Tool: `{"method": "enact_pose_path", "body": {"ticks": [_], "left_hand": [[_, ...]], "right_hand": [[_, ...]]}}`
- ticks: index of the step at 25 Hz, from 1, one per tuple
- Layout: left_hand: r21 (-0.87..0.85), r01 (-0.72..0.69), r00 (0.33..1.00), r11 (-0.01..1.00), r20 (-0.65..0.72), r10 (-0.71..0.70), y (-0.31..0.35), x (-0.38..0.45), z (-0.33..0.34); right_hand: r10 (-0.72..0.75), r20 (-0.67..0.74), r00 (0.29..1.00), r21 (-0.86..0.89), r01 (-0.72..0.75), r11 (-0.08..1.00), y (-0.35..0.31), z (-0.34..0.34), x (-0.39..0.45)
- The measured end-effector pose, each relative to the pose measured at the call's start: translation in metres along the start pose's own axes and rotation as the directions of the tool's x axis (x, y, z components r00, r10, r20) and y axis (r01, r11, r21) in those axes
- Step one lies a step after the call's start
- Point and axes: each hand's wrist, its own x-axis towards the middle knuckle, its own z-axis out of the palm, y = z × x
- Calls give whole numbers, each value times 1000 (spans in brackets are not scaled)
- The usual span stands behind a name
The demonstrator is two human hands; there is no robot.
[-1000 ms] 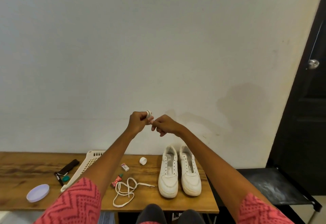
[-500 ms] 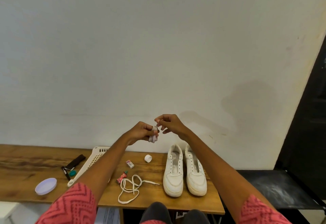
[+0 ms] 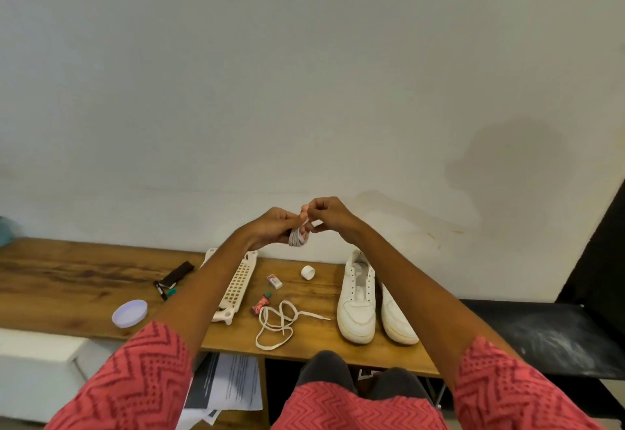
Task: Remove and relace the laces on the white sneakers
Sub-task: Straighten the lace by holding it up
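Two white sneakers stand side by side on the wooden table, the left sneaker and the right sneaker, both with bare eyelets. A loose white lace lies tangled on the table left of them. Raised in front of the wall, my left hand grips a small coiled bundle of white lace. My right hand pinches the top of that same bundle, fingers curled, touching the left hand.
On the table lie a white perforated plastic panel, a white cap, a small eraser, a red wrapper, a lilac lid and a black tool. A black stool stands at right. Papers lie under the table.
Both hands have come lower and closer together. The lace, first wound round my left finger, now hangs as a coiled bundle below my left hand.
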Motion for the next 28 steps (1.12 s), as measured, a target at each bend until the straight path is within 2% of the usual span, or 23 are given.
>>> {"method": "enact_pose_path", "body": {"ticks": [4,10,14,17,21,24,28], "left_hand": [[-198,23,1000,980,9,-22,-16,-11,-23],[-296,169,985,940,26,-169,-61,-18,-47],[-353,206,978,913,36,-207,-81,-15,-54],[-405,221,972,887,18,-233,-96,-11,-60],[-465,239,959,852,-23,-282,-116,-5,-69],[-489,270,950,829,-5,-313,-125,0,-66],[-499,251,948,830,-48,-316,-133,8,-60]], "right_hand": [[59,92,994,220,-78,972,10,33,12],[119,78,990,318,-138,938,40,76,29],[119,104,987,286,-144,947,59,91,41],[125,206,971,287,-181,941,70,94,49],[116,334,935,133,-169,977,79,98,57],[139,293,946,95,-173,980,88,100,63],[138,222,965,71,-157,985,99,100,65]]}}
